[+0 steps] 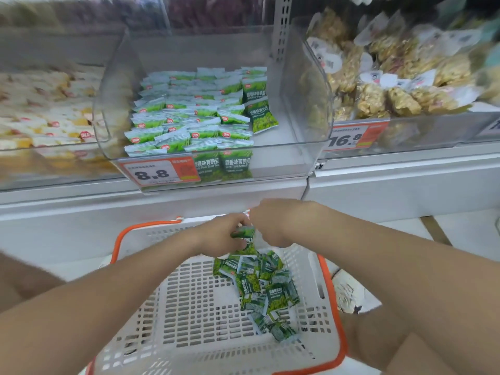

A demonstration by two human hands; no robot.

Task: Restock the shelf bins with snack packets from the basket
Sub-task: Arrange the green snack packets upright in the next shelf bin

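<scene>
Left hand (219, 235), right hand (273, 226) grip green packets (243, 233) over the basket (189, 307); we'd bunch them square, then lift to the twelve o'clock bin (305, 104).

In a white slotted plastic basket with an orange rim (189, 307), small green foil snack packets (261, 285) are lying in a loose heap toward the right, with a few being held up near its far edge. Matching green-and-white packets (189, 117) are standing in neat rows, filling the left of the clear plastic shelf bin (305, 104) above.
</scene>
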